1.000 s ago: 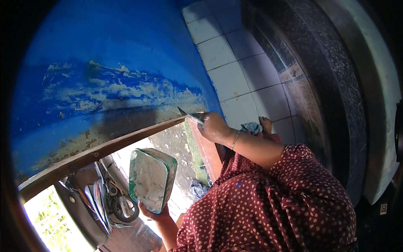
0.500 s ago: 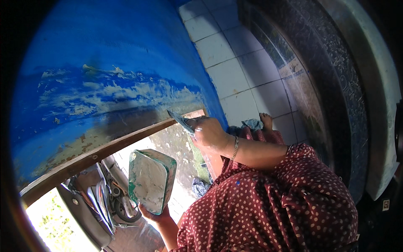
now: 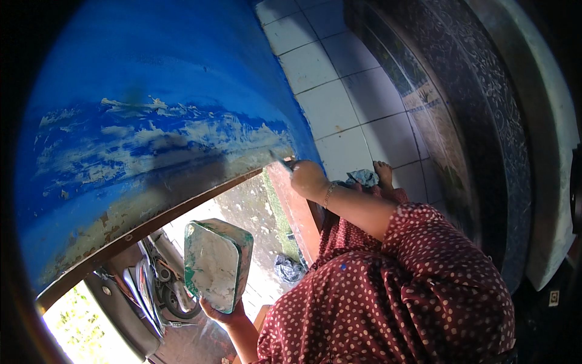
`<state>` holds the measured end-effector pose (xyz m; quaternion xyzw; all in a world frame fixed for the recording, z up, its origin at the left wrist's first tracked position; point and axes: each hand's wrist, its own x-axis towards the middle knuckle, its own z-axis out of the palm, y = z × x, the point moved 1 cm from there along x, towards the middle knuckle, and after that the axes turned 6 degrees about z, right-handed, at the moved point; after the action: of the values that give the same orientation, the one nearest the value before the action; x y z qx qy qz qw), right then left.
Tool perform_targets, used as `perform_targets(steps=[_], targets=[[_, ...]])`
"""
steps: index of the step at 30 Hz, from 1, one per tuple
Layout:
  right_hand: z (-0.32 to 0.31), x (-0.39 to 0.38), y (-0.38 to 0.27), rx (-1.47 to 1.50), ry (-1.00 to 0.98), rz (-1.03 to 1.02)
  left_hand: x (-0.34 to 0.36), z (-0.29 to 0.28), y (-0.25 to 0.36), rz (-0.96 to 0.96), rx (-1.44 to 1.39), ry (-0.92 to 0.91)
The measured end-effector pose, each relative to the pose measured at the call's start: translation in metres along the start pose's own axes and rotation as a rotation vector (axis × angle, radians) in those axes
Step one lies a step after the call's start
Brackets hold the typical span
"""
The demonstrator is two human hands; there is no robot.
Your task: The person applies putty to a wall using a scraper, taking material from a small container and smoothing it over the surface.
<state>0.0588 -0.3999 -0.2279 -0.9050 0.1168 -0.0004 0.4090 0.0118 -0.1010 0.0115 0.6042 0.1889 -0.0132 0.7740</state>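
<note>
1. Gripping the green tub by its lower end only, my left hand has its thumb along the near edge, the fingers mostly hidden. The tub is in front of the bright opening, below the wooden edge; its far end has no visible support, so a slack wrist could let it tip.

2. Inside lies whitish paste. If the tub tilts further, I judge some might slump over the rim; how stiff it is, I cannot tell.

3. My right hand is closed around a thin flat blade, whose tip is by the lower border of the blue wall. Blur hides whether they touch. A steep angle there could gouge the surface or catch the wood.

4. A dark shadow falls over part of the patchy coat, so ridges could escape my eye.

5. Beneath my right arm, a bare foot rests near a crumpled cloth; stepping on that could make me slip.
</note>
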Motion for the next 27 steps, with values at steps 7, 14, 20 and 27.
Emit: perform_targets(steps=[7, 14, 20, 27], targets=[[0.011, -0.001, -0.022, 0.269, 0.223, 0.127, -0.001, -0.007, -0.004, 0.016, -0.009, 0.006], [0.025, 0.012, 0.019, 0.039, 0.057, 0.148, -0.016, -0.005, 0.004, -0.01, 0.008, 0.056], [0.054, 0.011, 0.027, 0.093, 0.163, 0.244, -0.016, -0.009, 0.002, -0.043, 0.029, 0.061], [0.03, 0.018, -0.007, 0.103, 0.103, 0.065, -0.033, -0.001, 0.001, -0.048, 0.015, 0.091]])
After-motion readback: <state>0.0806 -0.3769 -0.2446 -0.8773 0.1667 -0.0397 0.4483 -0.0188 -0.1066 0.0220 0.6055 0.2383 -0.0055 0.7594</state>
